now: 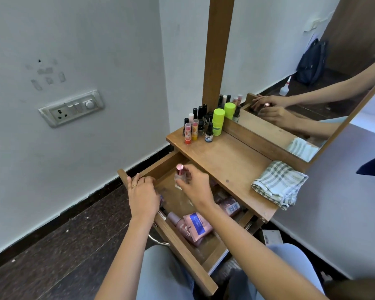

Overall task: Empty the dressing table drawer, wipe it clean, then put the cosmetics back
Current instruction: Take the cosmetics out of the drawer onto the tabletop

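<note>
Right hand (195,185) is held over the open drawer (182,252), thumb & fingers pinched round a small clear bottle (179,174) w/ a pink cap, which is kept upright above the drawer's far-left part. Left hand (142,194) is lowered into the drawer's left end, knuckles up, a ring seen on one finger; fingertips are hidden, so whether anything is gripped can't be told. A grey wall (74,40) is seen at left, w/ a switch plate (72,108) fixed to it. A mirror (290,61) in a wood frame is stood at the back of the dressing table (225,165), and both hands are reflected in it. The drawer is pulled well out below the tabletop, twd the person's knees. A checked cloth (277,182) is laid folded at the tabletop's right end, partly over the front edge. Inside the drawer, near its front wall, a pink pouch (198,224) w/ a blue label is laid against a pink bottle (178,221) lying on its side; a barcoded pack (230,205) is seen just beyond the right forearm. At the tabletop's far-left corner a green-capped bottle (218,122) is stood among dark nail polish bottles (200,118), w/ two lip balm tubes (188,133) and a small dropper bottle (209,133) in front.
</note>
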Demonstrator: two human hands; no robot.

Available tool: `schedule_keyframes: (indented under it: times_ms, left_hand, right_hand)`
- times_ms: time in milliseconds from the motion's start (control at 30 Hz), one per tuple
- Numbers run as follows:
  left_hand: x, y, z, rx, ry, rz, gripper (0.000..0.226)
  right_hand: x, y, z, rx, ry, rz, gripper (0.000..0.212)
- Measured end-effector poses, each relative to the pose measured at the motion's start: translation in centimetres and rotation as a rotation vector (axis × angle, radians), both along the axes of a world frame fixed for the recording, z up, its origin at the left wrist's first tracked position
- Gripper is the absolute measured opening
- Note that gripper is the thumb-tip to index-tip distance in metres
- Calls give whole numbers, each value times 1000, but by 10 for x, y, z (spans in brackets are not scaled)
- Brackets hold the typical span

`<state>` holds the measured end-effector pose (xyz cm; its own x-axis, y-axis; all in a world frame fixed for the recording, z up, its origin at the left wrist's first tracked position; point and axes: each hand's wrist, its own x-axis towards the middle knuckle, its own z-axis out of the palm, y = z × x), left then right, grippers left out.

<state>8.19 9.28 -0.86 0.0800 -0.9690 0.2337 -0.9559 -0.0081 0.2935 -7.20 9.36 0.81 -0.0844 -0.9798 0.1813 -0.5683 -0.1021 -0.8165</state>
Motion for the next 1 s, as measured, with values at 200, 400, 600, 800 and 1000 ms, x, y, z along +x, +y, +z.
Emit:
schedule_keyframes:
  times_ms: [200, 400, 600, 800, 1000]
  left_hand:
    - [1, -1, -2, -9, 10, 2, 36]
    - [-1, -1, -1, -9, 15, 4, 34]
    - [0, -1, -1, -1, 26, 3, 35]
    - [-1, -1, -2, -14, 39, 12, 35]
    - [0, -1, -2, -13, 41, 7, 35]
  right_hand:
    - [-52, -19, 81, -211, -223, -183, 20]
    - [-101, -66, 75, -201, -117, -394, 19]
    - [-113, -90, 64, -158, -54, -454, 25]
    - [-111, -99, 60, -164, -24, -463, 29]
    - [-110, -98, 51, -185, -18, -469, 35]
